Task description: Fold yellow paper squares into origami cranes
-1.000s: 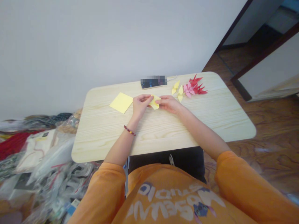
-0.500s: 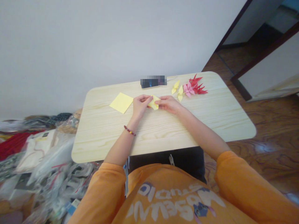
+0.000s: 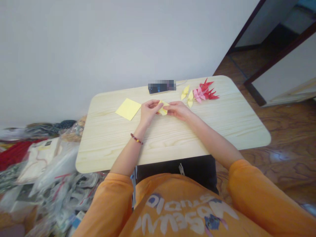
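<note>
A small folded piece of yellow paper [image 3: 163, 109] is pinched between both my hands just above the light wooden table [image 3: 172, 138]. My left hand [image 3: 147, 112] grips its left side with closed fingers; a beaded bracelet circles that wrist. My right hand [image 3: 179, 110] holds its right side, fingers also closed. A flat yellow paper square [image 3: 128, 109] lies on the table to the left of my left hand.
Finished paper cranes lie at the back right: two yellow [image 3: 187, 94], a pink [image 3: 198, 94] and red ones [image 3: 208, 90]. A dark phone [image 3: 161, 86] rests by the wall. Bags and clutter [image 3: 39, 171] fill the floor on the left. Wooden floor [image 3: 286, 131] lies to the right.
The yellow folded paper looks slightly more closed between my fingers. My hands stay in nearly the same place.
</note>
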Demonstrator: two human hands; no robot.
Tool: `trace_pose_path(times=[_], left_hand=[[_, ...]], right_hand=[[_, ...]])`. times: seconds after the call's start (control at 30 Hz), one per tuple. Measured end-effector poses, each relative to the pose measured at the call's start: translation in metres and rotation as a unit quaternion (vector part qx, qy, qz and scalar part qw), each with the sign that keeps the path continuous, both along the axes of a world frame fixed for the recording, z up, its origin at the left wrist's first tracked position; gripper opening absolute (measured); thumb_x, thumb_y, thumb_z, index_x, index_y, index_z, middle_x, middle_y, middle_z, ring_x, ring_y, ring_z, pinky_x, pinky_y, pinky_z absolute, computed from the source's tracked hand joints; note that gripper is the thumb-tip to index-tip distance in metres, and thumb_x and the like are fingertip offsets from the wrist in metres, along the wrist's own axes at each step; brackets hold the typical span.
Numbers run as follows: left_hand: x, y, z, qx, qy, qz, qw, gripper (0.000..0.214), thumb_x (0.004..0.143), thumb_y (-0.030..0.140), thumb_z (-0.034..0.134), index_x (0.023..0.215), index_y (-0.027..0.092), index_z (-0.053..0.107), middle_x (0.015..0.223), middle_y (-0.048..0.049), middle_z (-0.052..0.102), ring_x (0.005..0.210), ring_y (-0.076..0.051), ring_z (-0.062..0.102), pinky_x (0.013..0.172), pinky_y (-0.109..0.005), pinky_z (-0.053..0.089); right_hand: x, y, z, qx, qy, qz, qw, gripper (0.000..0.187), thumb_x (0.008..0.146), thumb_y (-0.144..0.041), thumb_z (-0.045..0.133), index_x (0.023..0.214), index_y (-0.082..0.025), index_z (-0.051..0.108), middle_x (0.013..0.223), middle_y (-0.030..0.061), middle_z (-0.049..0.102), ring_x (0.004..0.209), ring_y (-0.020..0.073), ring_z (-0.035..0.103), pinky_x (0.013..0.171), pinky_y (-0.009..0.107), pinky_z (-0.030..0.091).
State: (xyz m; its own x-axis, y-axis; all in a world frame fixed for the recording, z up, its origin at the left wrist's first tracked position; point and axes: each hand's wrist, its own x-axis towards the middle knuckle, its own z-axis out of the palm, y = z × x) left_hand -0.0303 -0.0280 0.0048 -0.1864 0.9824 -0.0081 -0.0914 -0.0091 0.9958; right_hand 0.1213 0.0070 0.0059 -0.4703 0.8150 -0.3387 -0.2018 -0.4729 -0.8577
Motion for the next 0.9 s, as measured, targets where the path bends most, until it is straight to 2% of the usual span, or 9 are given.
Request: trace_pose_path(times=[0.47,0.9], left_hand=[[-0.0078,0.0024,-0.0046,-0.017,0.018,-0.006,1.0,0.037,0.058,0.045,0.081,0.076,0.014,0.073,0.071,-0.0054,0.072,0.059,-0.013,0.064,0.049,-0.02,0.047],[-0.0059,0.0022,-0.0037,-0.024,-0.005,0.011,1.0,0.031,0.057,0.043,0.08,0.068,0.015,0.071,0.064,-0.0021,0.069,0.052,-0.009,0.057,0.045,-0.018,0.041]], right_hand=[[0.0011,-0.0013,0.002,0.01,-0.012,0.02,1.0,0.013,0.064,-0.01,0.077,0.076,-0.009,0.071,0.076,0.0062,0.073,0.07,0.0125,0.068,0.07,0.023,0.056],[-0.0006,-0.0019,0.0043,0.009,-0.022,0.029,0.999,0.011,0.065,-0.009,0.078,0.073,-0.01,0.07,0.075,0.0063,0.073,0.068,0.0118,0.067,0.071,0.024,0.058]])
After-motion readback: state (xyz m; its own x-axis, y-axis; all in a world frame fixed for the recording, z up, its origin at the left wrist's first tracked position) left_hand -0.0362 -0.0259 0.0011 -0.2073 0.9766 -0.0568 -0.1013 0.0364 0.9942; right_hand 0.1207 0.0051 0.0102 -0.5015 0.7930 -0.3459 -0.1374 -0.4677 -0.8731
